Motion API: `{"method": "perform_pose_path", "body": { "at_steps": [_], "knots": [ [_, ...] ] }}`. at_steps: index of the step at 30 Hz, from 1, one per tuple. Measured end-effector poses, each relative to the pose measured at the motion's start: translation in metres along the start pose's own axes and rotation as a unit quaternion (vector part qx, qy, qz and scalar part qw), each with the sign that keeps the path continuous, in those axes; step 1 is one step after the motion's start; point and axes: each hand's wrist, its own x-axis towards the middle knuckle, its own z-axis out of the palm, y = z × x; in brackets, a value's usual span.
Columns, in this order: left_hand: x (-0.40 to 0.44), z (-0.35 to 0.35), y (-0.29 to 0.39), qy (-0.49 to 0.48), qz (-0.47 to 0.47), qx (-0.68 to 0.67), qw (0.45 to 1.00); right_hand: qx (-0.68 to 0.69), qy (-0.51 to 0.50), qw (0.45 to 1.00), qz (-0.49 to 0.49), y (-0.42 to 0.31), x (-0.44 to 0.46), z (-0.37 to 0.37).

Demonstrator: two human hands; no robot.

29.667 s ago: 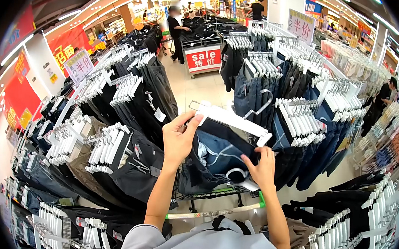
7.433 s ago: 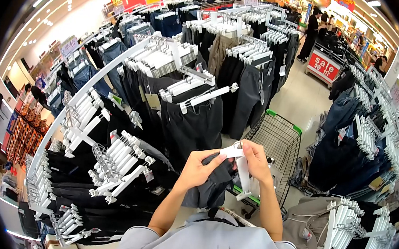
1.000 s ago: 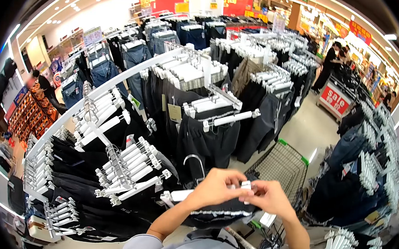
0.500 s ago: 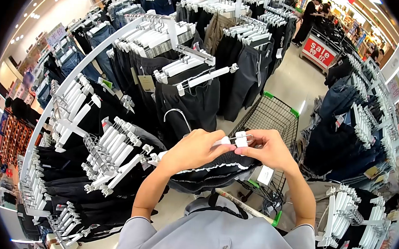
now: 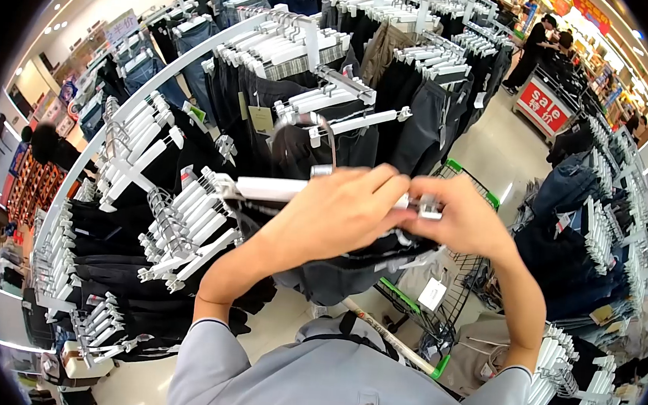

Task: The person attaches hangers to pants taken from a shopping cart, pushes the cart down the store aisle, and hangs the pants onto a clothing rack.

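A white clip hanger [image 5: 270,189] is held level in front of me, its metal hook pointing up. My left hand [image 5: 342,208] is closed around the hanger's bar near the middle. At the right end, my right hand [image 5: 464,213] pinches the clip [image 5: 429,207], its fingers partly blurred. Dark trousers [image 5: 337,280] hang below the hanger, with the waistband just under my hands. Exactly how the right clip sits on the cloth cannot be made out.
A curved white rack [image 5: 138,104] full of trousers on hangers surrounds the left and front. A green-cornered shopping cart [image 5: 474,279] stands right of the trousers. Beyond it are a red sale bin [image 5: 545,106] and people [image 5: 538,48]. Another trouser rack [image 5: 603,232] lines the right.
Both hands and the hanger have risen a little in view. More of the white bar shows left of my left hand, and the hook has moved right. The camera view has shifted slightly.
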Motion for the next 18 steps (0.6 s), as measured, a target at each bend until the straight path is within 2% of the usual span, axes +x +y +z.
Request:
{"method": "perform_pose_path", "body": {
  "at_steps": [1,3,5,6,8,9,10,11,13,14,15,16,17,18],
  "knots": [
    [0.008,-0.006,-0.001,0.11,0.099,0.069,0.987,0.019,0.036,0.999,-0.017,-0.001,0.004,-0.003],
    [0.015,-0.023,0.002,0.158,0.2,0.07,0.964,0.01,0.063,0.998,-0.011,-0.003,0.013,-0.02],
    [0.007,-0.038,0.012,0.199,0.211,0.016,0.957,-0.003,0.091,0.994,-0.057,-0.008,0.022,-0.04],
    [0.002,-0.048,0.018,0.231,0.192,0.053,0.952,-0.024,0.079,0.996,-0.024,-0.015,0.025,-0.055],
    [-0.008,-0.064,0.013,0.3,0.14,0.154,0.931,-0.075,0.112,0.988,-0.076,-0.009,0.03,-0.082],
    [-0.008,-0.059,0.01,0.382,0.059,0.126,0.914,-0.079,0.134,0.982,-0.106,-0.003,0.033,-0.093],
    [-0.006,-0.076,-0.006,0.38,0.071,0.218,0.896,-0.095,0.144,0.979,-0.104,-0.004,0.034,-0.106],
    [0.0,-0.082,-0.02,0.425,0.032,0.254,0.868,-0.111,0.155,0.976,-0.103,-0.006,0.035,-0.12],
    [0.008,-0.095,-0.048,0.41,-0.081,0.282,0.864,-0.181,0.249,0.943,-0.125,-0.007,0.038,-0.137],
    [0.013,-0.098,-0.062,0.4,-0.128,0.169,0.892,-0.167,0.238,0.948,-0.133,-0.025,0.038,-0.145],
    [0.019,-0.101,-0.074,0.398,-0.14,-0.04,0.906,-0.154,0.229,0.951,-0.141,-0.039,0.037,-0.152],
    [0.027,-0.108,-0.078,0.399,-0.148,-0.067,0.902,-0.192,0.275,0.931,-0.143,-0.037,0.043,-0.157],
    [0.034,-0.116,-0.082,0.397,-0.157,-0.095,0.899,-0.089,0.252,0.956,-0.12,-0.038,0.046,-0.163],
    [0.038,-0.13,-0.096,0.379,-0.145,-0.075,0.911,-0.131,0.269,0.944,-0.137,-0.039,0.049,-0.167]
  ]
}}
